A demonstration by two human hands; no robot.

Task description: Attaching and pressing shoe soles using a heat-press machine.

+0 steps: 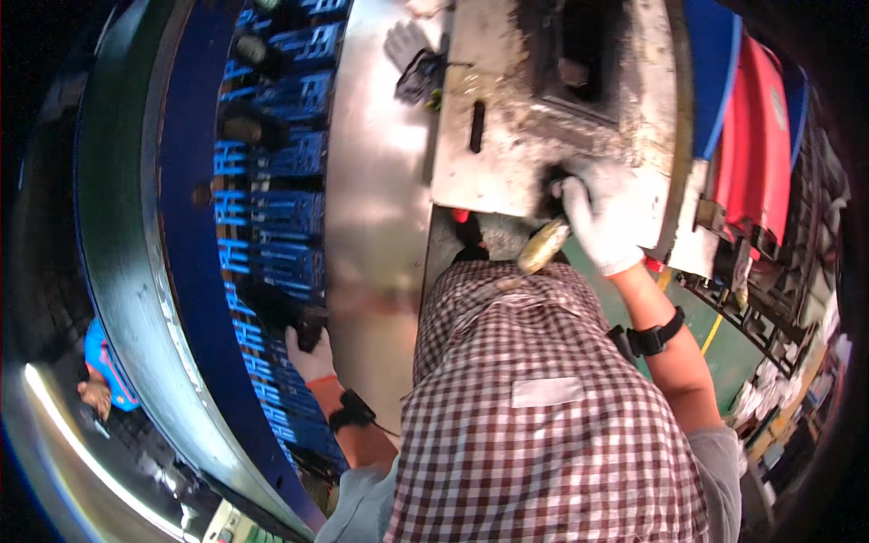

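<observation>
My left hand (312,355), in a white glove, is closed at the near edge of a blue rack, its fingers against a dark shoe-like piece (272,303). Motion blur and shadow hide exactly what that piece is. Over the front edge of a worn metal worktop (507,172) is my right hand (602,217), also white-gloved. Its fingers curl round a brush-like tool with a yellowish handle (546,246) that points toward my apron; the tool's dark end lies partly under the fingers.
Slatted blue racks (294,163) run along the left, carrying several dark pieces, beside a shiny metal ledge (376,208). A grey glove (407,45) lies on the ledge. A dark recess (584,72) opens in the worktop. Red and blue panels (756,136) stand right. A person in blue (109,366) is far left.
</observation>
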